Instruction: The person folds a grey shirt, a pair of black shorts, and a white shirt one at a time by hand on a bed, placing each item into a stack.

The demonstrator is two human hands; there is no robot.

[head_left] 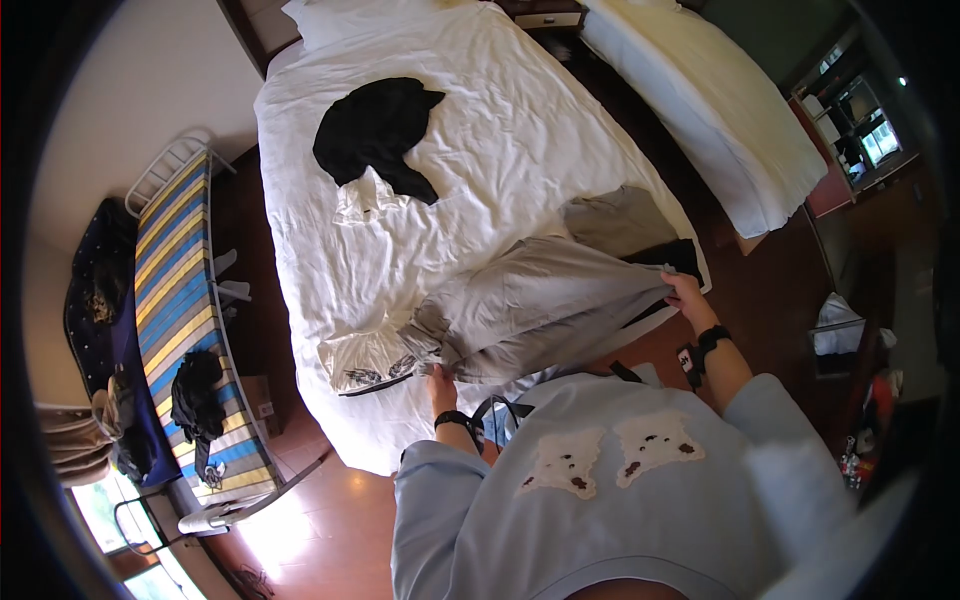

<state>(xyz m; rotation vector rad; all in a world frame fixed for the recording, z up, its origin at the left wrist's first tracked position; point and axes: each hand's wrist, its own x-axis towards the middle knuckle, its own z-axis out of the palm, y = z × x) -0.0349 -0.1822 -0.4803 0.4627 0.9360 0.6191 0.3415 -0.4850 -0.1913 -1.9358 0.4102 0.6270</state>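
Grey trousers (530, 300) are stretched out along the near end of the white bed (500, 130). My left hand (439, 386) is closed on their waist end, at the left. At the right, my right hand (684, 294) grips the other end of the trousers. Beside my left hand lies a shiny cream garment (365, 358) with dark lettering or trim. A folded grey-brown garment (620, 220) rests just behind the trousers, with a black piece (678, 257) next to it. Farther up the bed is a black garment (375, 125), touching a small white item (368, 198).
A narrow bed with a striped cover (185, 290) stands at the left, with black clothing (198, 395) on it. Another white bed (710, 110) is at the upper right. A cardboard box (260, 404) sits on the floor between the beds.
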